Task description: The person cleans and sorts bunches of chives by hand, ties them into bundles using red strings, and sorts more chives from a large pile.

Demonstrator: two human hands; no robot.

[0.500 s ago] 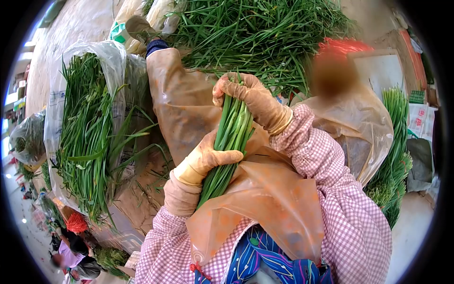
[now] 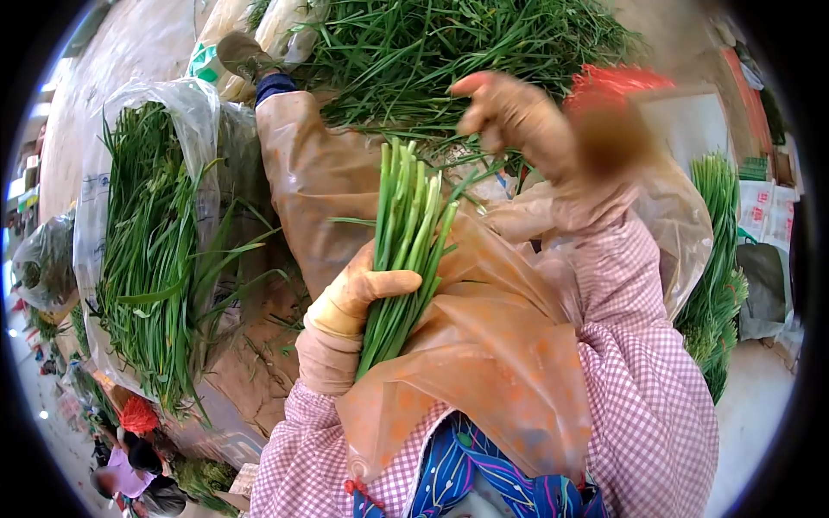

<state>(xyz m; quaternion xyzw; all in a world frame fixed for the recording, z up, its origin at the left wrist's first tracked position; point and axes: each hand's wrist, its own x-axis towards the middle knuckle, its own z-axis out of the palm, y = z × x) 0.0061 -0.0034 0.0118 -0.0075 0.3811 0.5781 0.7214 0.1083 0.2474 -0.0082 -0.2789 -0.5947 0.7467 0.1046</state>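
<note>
My left hand (image 2: 352, 289), in a tan glove, is wrapped round a bunch of chives (image 2: 410, 220), its thumb lying across the stems. The cut pale ends point up and away from me, and the lower leaves lie against the translucent brown plastic apron (image 2: 484, 345). Off to the right, away from the bunch, my gloved right hand (image 2: 518, 121) is raised with its index finger stretched out and the others bent. Nothing shows between its fingers. Beyond it spreads a large heap of loose chives (image 2: 458, 52).
On the left stands a clear plastic bag (image 2: 91, 198) full of chives. Red ties (image 2: 617, 82) lie at the upper right beside a pale board (image 2: 691, 129). Stacked chive bunches (image 2: 712, 259) line the right side. Another person (image 2: 134, 470) is at the lower left.
My right hand has let go of the top of the bunch and moved up and right. The bunch, still in my left hand, has shifted slightly left, and its cut ends are now uncovered.
</note>
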